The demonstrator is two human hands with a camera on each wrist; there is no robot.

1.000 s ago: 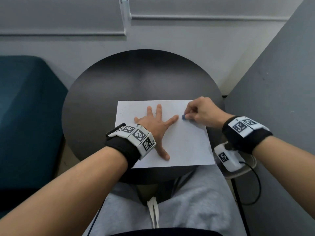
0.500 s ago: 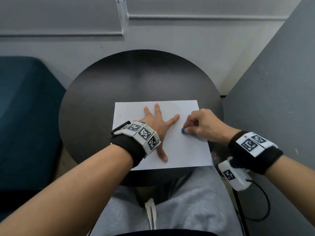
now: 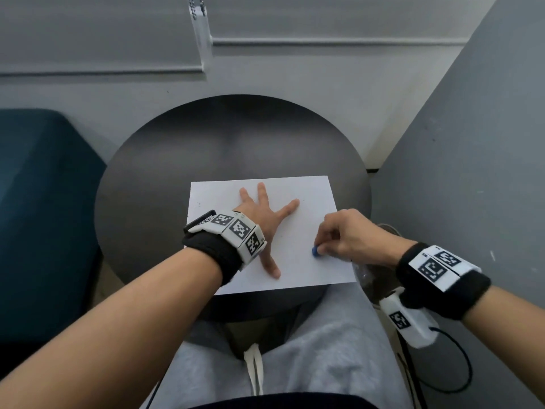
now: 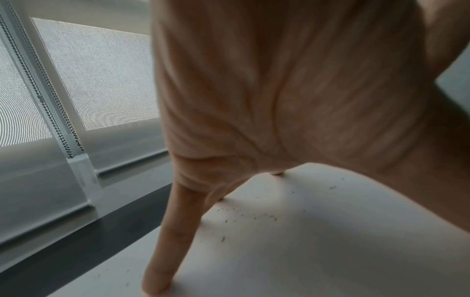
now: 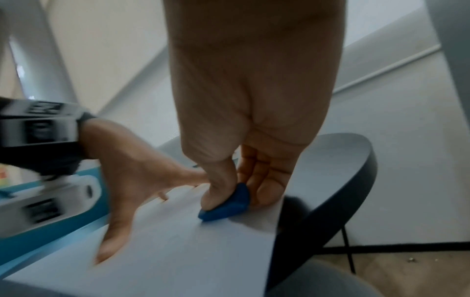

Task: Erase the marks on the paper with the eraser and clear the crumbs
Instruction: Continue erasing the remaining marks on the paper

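Few marks show on the paper (image 3: 306,261), yet crumbs (image 4: 244,216) remain beside your flat left grip (image 3: 259,219); right grip (image 3: 345,234) pinches the eraser (image 3: 315,251).

The left hand (image 3: 259,219) lies palm down with its fingers straight and spread wide, the thumb pointing back toward the body and the forefinger angled out toward the other hand. The right hand (image 3: 342,236) sits just beside it, knuckles up and fingers curled under, the thumb and fingertips (image 5: 265,192) pinching a small blue eraser (image 3: 315,251) at its lower edge. Both forearms reach forward from the body and converge, and each wrist wears a black band with white blocks printed in black squares.
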